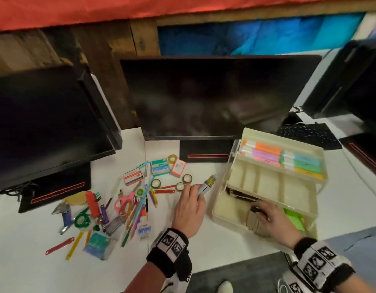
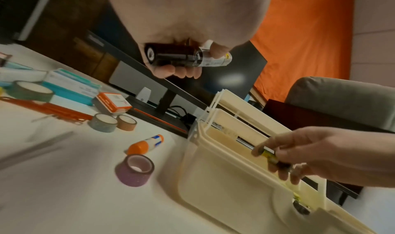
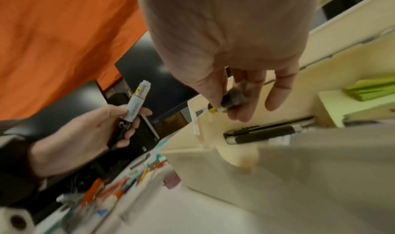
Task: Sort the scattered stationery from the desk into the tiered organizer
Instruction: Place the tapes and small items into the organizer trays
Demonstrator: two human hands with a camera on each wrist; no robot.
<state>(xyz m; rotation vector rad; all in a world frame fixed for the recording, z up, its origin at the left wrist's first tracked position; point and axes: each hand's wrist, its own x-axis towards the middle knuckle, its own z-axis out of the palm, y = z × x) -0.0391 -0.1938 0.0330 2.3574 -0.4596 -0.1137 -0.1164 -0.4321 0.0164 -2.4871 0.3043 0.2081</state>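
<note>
Loose stationery (image 1: 111, 208) lies scattered over the left of the white worktop (image 1: 24, 250). Beside it the left hand (image 1: 188, 212) grips a black-and-white marker (image 1: 206, 186), tip up. To the right, the right hand (image 1: 271, 220) pinches another marker (image 2: 270, 156) over the bottom tier of the cream tiered organizer (image 1: 297, 208).

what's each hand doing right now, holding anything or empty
Left hand: closed around a black-and-white marker pen.
Right hand: pinching a black marker with a yellow band over the cream plastic tiered organizer.
</note>
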